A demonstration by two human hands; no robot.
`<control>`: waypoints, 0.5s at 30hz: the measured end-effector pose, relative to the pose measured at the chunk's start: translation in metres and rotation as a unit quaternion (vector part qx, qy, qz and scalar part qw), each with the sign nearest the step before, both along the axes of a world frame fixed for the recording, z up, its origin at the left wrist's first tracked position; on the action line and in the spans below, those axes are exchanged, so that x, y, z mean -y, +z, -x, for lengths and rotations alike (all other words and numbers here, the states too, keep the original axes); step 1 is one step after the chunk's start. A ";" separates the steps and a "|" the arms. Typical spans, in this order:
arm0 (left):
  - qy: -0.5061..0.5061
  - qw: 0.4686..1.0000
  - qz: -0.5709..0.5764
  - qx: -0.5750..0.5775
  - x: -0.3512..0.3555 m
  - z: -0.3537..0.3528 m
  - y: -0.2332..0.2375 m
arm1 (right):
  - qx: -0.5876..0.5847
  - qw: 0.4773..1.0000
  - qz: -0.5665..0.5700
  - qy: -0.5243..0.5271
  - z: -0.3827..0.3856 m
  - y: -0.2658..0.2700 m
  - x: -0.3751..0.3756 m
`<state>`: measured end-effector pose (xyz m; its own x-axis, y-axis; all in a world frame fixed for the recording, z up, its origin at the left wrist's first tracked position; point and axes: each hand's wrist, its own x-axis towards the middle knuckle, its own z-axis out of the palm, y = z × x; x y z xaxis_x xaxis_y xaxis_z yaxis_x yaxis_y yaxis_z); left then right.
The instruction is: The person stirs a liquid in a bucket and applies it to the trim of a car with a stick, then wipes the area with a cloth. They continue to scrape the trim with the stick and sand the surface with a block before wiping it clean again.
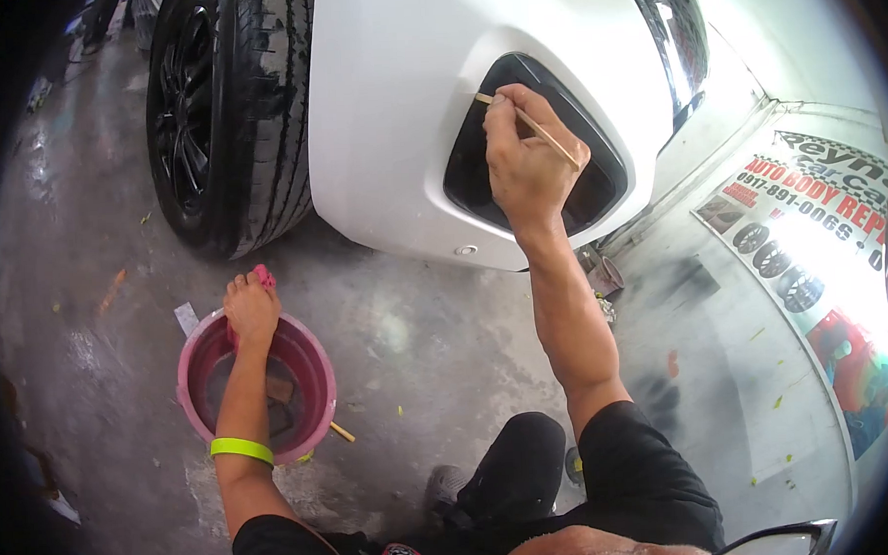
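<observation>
My right hand [533, 157] is closed round a thin wooden stick [552, 142], its tip near the upper left edge of the black recessed panel [597, 179] in the white bumper [389, 103]. Down at the left, my left hand [251, 309] grips a pink cloth [264, 276] at the far rim of a pink basin [320, 380]. Part of the cloth hangs inside the basin. A brown block [280, 388] lies in the basin.
A black-rimmed wheel [189, 110] with its tire stands at the upper left. Near the basin lie a pale flat piece [185, 319] and a short wooden stick [343, 433]. A printed banner [804, 216] is on the right. A small container [606, 275] stands by the wall.
</observation>
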<state>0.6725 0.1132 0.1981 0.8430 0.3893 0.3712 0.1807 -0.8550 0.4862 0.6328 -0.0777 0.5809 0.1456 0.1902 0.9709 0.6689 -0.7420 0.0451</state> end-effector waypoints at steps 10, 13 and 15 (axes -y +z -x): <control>0.000 0.999 -0.024 0.047 0.000 0.000 -0.003 | -0.087 0.987 -0.061 0.118 0.011 0.020 0.036; 0.003 0.998 -0.038 0.053 0.000 -0.001 -0.004 | -0.059 0.997 0.041 0.002 0.022 0.041 0.048; 0.003 0.998 -0.038 0.053 0.000 -0.001 -0.005 | -0.020 0.994 0.102 0.026 0.012 0.053 0.054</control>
